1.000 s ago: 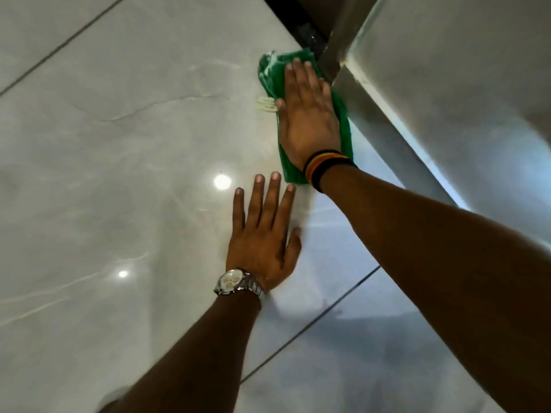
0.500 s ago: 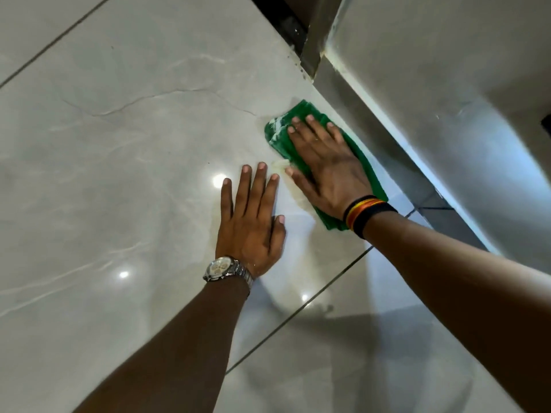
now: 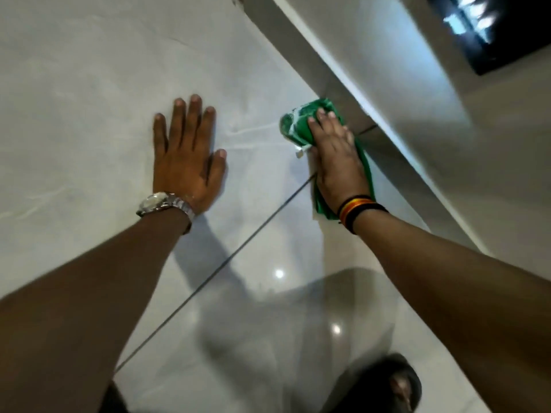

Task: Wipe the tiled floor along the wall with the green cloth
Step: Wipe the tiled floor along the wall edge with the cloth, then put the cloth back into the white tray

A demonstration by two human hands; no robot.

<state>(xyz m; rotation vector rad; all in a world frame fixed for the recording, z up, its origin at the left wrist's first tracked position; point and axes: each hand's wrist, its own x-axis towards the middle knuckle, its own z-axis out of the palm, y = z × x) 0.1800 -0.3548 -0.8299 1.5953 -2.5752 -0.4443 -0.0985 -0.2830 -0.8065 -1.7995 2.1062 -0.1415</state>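
Note:
The green cloth (image 3: 295,126) lies flat on the glossy pale tiled floor (image 3: 89,99), close to the foot of the wall (image 3: 402,93). My right hand (image 3: 337,162) presses down on it, fingers together and pointing away from me; most of the cloth is hidden under the palm. A small white tag sticks out at the cloth's left edge. My left hand (image 3: 187,156), with a metal watch on the wrist, rests flat on the floor to the left, fingers spread and holding nothing.
A dark grout line (image 3: 226,260) runs diagonally between my arms toward the cloth. The grey skirting (image 3: 337,76) lines the wall on the right. A dark panel (image 3: 501,28) is at the top right. My foot in a dark sandal (image 3: 399,383) is at the bottom.
My right hand has drawn the cloth back along the wall toward me, from the far corner to the grout line. The left hand stays flat on the floor. The view has shifted.

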